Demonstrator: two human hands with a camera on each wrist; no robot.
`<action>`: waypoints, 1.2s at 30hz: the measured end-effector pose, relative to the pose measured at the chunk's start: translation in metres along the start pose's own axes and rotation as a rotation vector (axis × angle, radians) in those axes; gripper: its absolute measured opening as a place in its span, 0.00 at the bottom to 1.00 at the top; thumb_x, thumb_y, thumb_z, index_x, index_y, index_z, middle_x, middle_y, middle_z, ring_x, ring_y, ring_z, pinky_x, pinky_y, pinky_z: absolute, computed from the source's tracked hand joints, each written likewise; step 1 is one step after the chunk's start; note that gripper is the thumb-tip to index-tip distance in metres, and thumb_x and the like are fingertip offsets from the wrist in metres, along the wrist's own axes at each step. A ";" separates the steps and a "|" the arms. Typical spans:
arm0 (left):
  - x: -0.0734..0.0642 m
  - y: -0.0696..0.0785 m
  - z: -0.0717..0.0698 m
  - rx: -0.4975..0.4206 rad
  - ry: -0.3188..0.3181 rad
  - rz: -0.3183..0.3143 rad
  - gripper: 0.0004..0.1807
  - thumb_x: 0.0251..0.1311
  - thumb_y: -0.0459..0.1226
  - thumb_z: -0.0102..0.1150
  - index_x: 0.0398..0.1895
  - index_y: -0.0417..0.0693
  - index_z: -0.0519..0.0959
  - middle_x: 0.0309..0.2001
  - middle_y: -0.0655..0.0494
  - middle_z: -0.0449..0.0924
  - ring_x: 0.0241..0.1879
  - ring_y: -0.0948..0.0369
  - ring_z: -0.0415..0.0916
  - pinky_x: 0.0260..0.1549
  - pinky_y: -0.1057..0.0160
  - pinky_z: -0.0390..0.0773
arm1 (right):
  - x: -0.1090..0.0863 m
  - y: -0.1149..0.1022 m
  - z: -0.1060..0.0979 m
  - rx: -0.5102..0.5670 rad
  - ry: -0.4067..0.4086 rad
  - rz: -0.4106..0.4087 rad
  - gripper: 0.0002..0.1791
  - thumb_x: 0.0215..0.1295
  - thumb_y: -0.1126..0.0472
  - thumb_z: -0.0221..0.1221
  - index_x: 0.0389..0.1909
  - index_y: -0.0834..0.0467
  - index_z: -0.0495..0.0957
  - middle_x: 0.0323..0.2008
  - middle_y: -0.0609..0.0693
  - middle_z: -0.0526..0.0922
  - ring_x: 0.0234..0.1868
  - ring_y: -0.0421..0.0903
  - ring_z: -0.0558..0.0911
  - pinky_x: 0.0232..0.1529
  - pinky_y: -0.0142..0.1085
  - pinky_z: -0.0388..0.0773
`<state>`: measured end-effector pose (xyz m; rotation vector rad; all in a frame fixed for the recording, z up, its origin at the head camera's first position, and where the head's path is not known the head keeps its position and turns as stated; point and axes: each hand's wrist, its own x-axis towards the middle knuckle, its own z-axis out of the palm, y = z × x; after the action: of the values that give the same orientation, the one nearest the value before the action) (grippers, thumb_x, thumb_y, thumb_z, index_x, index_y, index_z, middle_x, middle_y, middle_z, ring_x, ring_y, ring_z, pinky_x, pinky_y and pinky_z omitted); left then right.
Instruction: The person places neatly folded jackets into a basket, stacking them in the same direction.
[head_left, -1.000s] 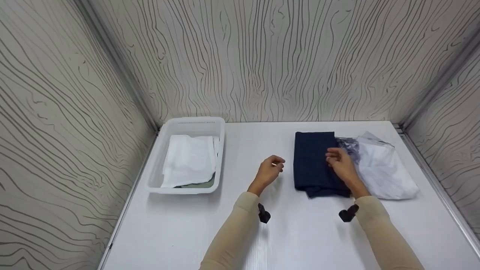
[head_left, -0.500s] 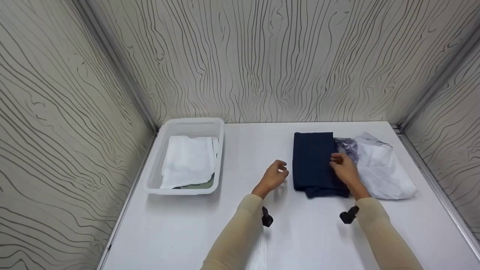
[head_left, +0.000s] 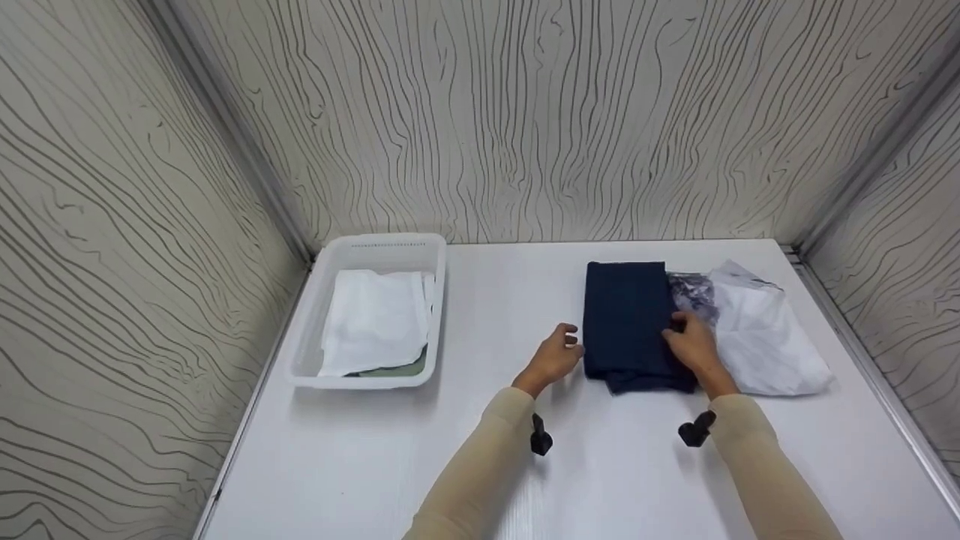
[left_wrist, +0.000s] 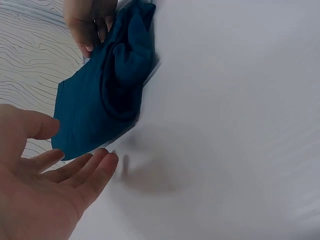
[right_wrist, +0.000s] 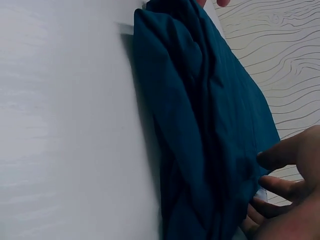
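A folded navy garment [head_left: 626,319] lies on the table in the head view; it looks teal in both wrist views. Just off its left edge is my left hand [head_left: 555,358], palm turned toward it, fingers loosely bent and holding nothing. In the left wrist view, the fingers [left_wrist: 102,165] of this hand reach low beside the fold. My right hand [head_left: 691,346] is at the garment's right edge. The right wrist view shows its thumb and fingers [right_wrist: 282,187] spread right at the cloth, some fingertips partly hidden by the edge.
Against the garment's right side lies a white bundle in clear plastic [head_left: 765,334], with a purplish patterned piece [head_left: 694,292] beside it. A white plastic basket [head_left: 304,360] at the left holds a folded white cloth [head_left: 375,319] over a green one [head_left: 394,370]. Patterned walls [head_left: 480,120] enclose the table.
My left hand has moved right and slightly nearer, up to the garment's left edge. My right hand has shifted from over the garment to its right edge. The garment lies as before.
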<state>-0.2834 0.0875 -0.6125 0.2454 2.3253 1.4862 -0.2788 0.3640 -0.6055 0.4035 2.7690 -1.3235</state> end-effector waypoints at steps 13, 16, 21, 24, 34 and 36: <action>0.001 -0.007 0.006 -0.038 -0.007 -0.036 0.24 0.79 0.38 0.52 0.74 0.46 0.69 0.65 0.43 0.81 0.58 0.54 0.83 0.55 0.53 0.84 | -0.002 -0.002 0.008 -0.019 -0.089 0.068 0.44 0.82 0.51 0.51 0.81 0.76 0.45 0.79 0.80 0.51 0.81 0.75 0.54 0.80 0.65 0.54; 0.003 -0.009 0.005 -0.041 0.000 -0.042 0.24 0.79 0.39 0.53 0.74 0.46 0.69 0.63 0.45 0.82 0.57 0.54 0.83 0.57 0.52 0.83 | -0.003 -0.006 0.008 -0.031 -0.096 0.070 0.44 0.82 0.51 0.51 0.82 0.75 0.45 0.80 0.79 0.51 0.81 0.75 0.53 0.80 0.65 0.54; 0.004 -0.010 0.001 -0.052 0.028 -0.034 0.22 0.78 0.39 0.54 0.71 0.45 0.71 0.60 0.46 0.83 0.54 0.56 0.83 0.56 0.52 0.83 | -0.004 -0.007 0.011 -0.055 -0.057 0.059 0.41 0.81 0.52 0.53 0.81 0.74 0.51 0.78 0.79 0.56 0.79 0.75 0.58 0.79 0.65 0.57; 0.005 -0.010 -0.001 -0.065 0.048 -0.031 0.21 0.78 0.38 0.54 0.69 0.45 0.72 0.58 0.46 0.84 0.52 0.56 0.83 0.55 0.53 0.82 | -0.005 -0.005 0.014 -0.051 -0.042 0.054 0.40 0.80 0.52 0.54 0.80 0.73 0.53 0.78 0.78 0.58 0.78 0.74 0.60 0.78 0.65 0.59; 0.007 -0.013 -0.004 -0.118 0.081 -0.082 0.27 0.79 0.41 0.55 0.77 0.45 0.67 0.63 0.45 0.83 0.58 0.54 0.83 0.56 0.53 0.84 | -0.006 -0.005 0.019 0.021 -0.067 0.052 0.39 0.81 0.54 0.54 0.82 0.69 0.52 0.81 0.76 0.52 0.81 0.73 0.56 0.81 0.63 0.55; 0.008 -0.013 -0.005 -0.120 0.079 -0.086 0.29 0.80 0.43 0.54 0.79 0.46 0.66 0.64 0.44 0.82 0.59 0.53 0.83 0.57 0.52 0.83 | -0.006 -0.006 0.019 0.040 -0.072 0.065 0.41 0.81 0.54 0.54 0.82 0.71 0.49 0.80 0.78 0.53 0.80 0.73 0.57 0.81 0.63 0.56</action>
<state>-0.2916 0.0805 -0.6239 0.0548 2.2655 1.6120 -0.2754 0.3444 -0.6125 0.4348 2.6512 -1.3533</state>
